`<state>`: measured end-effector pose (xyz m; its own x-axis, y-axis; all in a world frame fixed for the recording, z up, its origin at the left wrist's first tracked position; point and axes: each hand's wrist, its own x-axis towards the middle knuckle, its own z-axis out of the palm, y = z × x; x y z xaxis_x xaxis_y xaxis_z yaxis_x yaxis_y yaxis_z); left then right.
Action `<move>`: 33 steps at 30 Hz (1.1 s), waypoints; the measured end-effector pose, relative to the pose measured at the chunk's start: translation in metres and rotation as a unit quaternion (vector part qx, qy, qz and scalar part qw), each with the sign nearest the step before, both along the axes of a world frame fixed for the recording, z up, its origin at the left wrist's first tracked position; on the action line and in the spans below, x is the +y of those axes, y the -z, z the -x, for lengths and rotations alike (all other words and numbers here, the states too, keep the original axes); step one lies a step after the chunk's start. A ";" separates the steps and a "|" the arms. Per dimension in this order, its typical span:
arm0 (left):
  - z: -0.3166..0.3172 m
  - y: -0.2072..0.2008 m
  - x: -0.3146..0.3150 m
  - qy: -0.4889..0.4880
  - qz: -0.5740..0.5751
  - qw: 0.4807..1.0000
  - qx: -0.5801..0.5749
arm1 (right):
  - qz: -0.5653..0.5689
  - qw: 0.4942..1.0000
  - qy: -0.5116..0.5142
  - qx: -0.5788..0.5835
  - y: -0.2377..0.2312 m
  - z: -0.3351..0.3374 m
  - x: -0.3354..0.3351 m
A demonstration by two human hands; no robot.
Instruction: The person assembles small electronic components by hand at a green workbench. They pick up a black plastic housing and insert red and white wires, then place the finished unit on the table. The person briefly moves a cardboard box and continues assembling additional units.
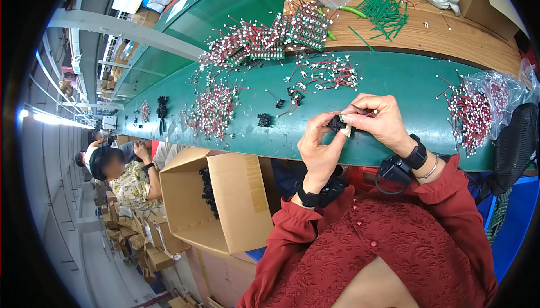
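Observation:
Above the near edge of the green bench (pixel 264 91), my two hands meet over a small black plastic part (pixel 336 123). My left hand (pixel 319 149) pinches this part between thumb and fingers. My right hand (pixel 383 121) is closed at its right side, with a thin dark piece (pixel 363 110) between the fingers; its kind is unclear. A small pale piece (pixel 345 131) shows at the fingertips, too small to name. Just beyond lie red wires with white connectors (pixel 332 74) and a black part with red leads (pixel 294 97). Another black part (pixel 264 119) sits to the left.
A large heap of connector wires (pixel 211 108) covers the bench on the left, with green circuit boards (pixel 306 27) behind. Bagged red wires (pixel 472 111) lie at right. An open cardboard box (pixel 242 201) holding black parts stands at left below the bench. A person (pixel 129 176) sits farther left.

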<state>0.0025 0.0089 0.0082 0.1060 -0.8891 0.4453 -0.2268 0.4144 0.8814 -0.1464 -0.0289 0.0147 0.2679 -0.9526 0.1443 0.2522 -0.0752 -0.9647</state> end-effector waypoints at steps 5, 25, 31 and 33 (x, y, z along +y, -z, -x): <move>-0.001 0.003 -0.001 0.004 -0.001 1.000 0.010 | 0.033 0.999 0.012 0.030 -0.003 -0.001 0.003; 0.003 -0.020 -0.005 -0.071 0.138 0.949 -0.273 | -0.184 0.971 -0.064 -0.136 -0.002 0.002 0.000; 0.014 -0.020 -0.005 0.013 -0.116 0.993 0.029 | -0.361 0.848 -0.163 -0.352 0.011 0.006 -0.007; 0.015 -0.019 -0.007 0.038 -0.144 0.985 0.090 | -0.377 0.831 -0.164 -0.374 0.014 0.007 -0.008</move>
<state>-0.0126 0.0023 0.0273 0.0884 -0.9843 0.1527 -0.0350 0.1501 0.9880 -0.1530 -0.0372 0.0011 0.6354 -0.7409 -0.2175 0.6900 0.6712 -0.2709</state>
